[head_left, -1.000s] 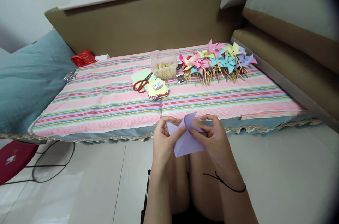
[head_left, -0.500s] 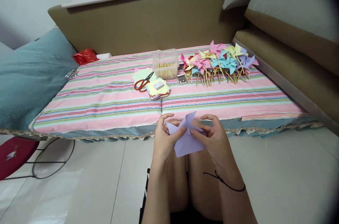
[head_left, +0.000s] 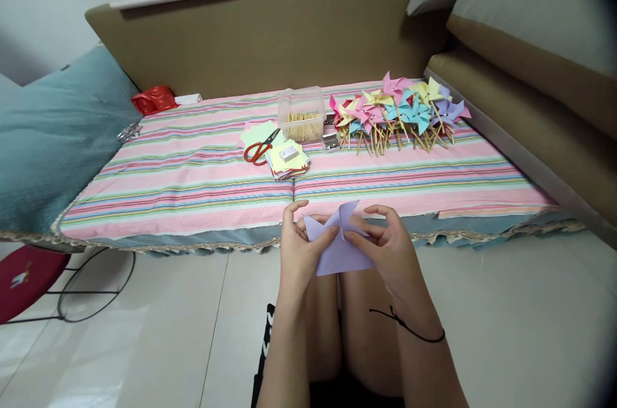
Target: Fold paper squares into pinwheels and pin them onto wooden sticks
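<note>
Above my knees, a piece of purple paper (head_left: pixel 341 258) is held between both hands, with a few of its corners bent in toward the middle like a pinwheel. My left hand (head_left: pixel 304 242) grips its left side, thumb pressed near the centre. On the other side, my right hand (head_left: pixel 383 242) pinches it, thumb also by the centre and index finger raised and curled. The fingers behind the paper are partly hidden.
On the striped sofa cover (head_left: pixel 193 183) lie red-handled scissors (head_left: pixel 258 150), a stack of coloured paper (head_left: pixel 289 167), a clear box of sticks (head_left: pixel 302 115), a small open box (head_left: pixel 330 142) and finished pinwheels (head_left: pixel 405 109). A red bag (head_left: pixel 155 100) sits far left; a red stool (head_left: pixel 29 279) stands on the floor.
The purple paper has tilted slightly, so its lower edge sits higher. Both hands keep their hold, the left index finger shifting a little to the left.
</note>
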`<state>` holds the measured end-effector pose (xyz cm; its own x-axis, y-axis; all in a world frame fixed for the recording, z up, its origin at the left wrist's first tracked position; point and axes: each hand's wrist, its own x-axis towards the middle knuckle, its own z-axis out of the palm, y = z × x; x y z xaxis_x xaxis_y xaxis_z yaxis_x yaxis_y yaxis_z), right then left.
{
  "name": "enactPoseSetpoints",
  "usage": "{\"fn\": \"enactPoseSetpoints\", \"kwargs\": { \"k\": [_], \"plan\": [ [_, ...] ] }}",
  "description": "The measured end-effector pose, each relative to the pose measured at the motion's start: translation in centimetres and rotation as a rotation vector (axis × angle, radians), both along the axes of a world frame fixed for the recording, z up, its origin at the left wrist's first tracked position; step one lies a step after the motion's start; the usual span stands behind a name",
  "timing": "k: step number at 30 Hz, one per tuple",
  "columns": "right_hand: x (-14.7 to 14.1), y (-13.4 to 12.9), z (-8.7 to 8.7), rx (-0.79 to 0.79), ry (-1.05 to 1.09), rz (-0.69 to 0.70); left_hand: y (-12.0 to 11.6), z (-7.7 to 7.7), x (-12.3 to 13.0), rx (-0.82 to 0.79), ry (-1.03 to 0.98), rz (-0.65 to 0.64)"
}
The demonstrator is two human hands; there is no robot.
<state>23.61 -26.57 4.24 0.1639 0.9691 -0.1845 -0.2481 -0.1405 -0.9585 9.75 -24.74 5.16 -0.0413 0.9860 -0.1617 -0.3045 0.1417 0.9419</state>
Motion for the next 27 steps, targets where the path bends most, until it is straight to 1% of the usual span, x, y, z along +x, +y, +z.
{"fn": "enactPoseSetpoints", "kwargs": {
  "k": [7,13,27],
  "plan": [
    [-0.01,0.13,0.0,-0.007,-0.006,-0.008,0.0,0.21,-0.05,-0.006,-0.011,0.008],
    [-0.1,0.12,0.08,-0.028,-0.003,-0.017,0.08,0.24,-0.03,0.025,-0.007,0.019],
    [-0.14,0.14,-0.21,-0.009,0.01,-0.026,0.03,0.27,0.32,0.06,0.022,0.045]
  ]
}}
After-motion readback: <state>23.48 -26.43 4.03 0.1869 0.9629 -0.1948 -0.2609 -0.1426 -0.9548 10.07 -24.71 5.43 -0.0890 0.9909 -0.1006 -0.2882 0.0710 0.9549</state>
